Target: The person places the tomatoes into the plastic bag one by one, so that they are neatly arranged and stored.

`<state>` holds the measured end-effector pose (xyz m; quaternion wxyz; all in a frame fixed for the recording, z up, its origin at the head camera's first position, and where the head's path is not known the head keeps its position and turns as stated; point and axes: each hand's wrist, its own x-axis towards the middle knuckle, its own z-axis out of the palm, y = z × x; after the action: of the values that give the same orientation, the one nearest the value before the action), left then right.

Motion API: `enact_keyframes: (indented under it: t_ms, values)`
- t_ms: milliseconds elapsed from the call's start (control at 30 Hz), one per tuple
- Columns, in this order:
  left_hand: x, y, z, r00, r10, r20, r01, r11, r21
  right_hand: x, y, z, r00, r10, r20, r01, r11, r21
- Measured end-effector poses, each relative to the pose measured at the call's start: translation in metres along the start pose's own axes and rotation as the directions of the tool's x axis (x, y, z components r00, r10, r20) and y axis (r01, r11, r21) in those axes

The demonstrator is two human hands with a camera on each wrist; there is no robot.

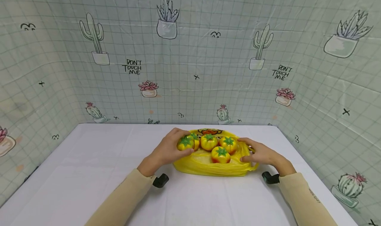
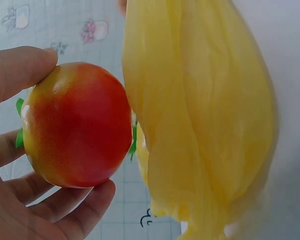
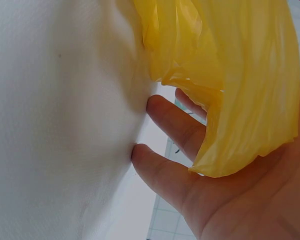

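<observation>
A yellow plastic bag (image 1: 208, 169) lies on the table with its mouth spread, and several yellow-and-red tomatoes (image 1: 220, 155) with green leafy tops sit in it. At the bag's left end my left hand (image 1: 169, 146) grips one tomato (image 1: 185, 143) between thumb and fingers. The left wrist view shows that tomato's red base (image 2: 80, 125) beside the bag's wall (image 2: 210, 110). My right hand (image 1: 260, 153) is at the bag's right end, thumb and fingers spread. In the right wrist view a bag flap (image 3: 255, 115) hangs over its palm, with fingertips near the tablecloth.
A white cloth covers the table (image 1: 89, 166). Behind and on both sides stands a gridded curtain (image 1: 193, 97) with cactus drawings. Dark wrist cameras (image 1: 160, 180) are strapped below both hands.
</observation>
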<state>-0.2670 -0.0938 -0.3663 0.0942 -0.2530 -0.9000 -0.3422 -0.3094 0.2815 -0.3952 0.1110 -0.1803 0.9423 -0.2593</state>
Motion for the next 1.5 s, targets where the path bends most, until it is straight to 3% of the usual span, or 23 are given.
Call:
enact_keyframes:
  t_ms: [267,567,1500]
  values:
    - [0.008,0.01,0.014,1.0,0.01,0.019,-0.01,1.0,-0.009,-0.001,-0.002,0.0,1.0,-0.013,-0.003,0.013,1.0,-0.012]
    - [0.013,0.017,0.031,0.996,-0.022,0.083,0.02,1.0,0.017,-0.001,0.002,0.0,1.0,-0.019,-0.002,0.019,1.0,-0.005]
    - [0.014,0.02,0.054,0.988,-0.124,0.09,0.12,0.992,0.049,0.0,0.002,-0.002,1.0,-0.02,0.006,0.02,1.0,-0.005]
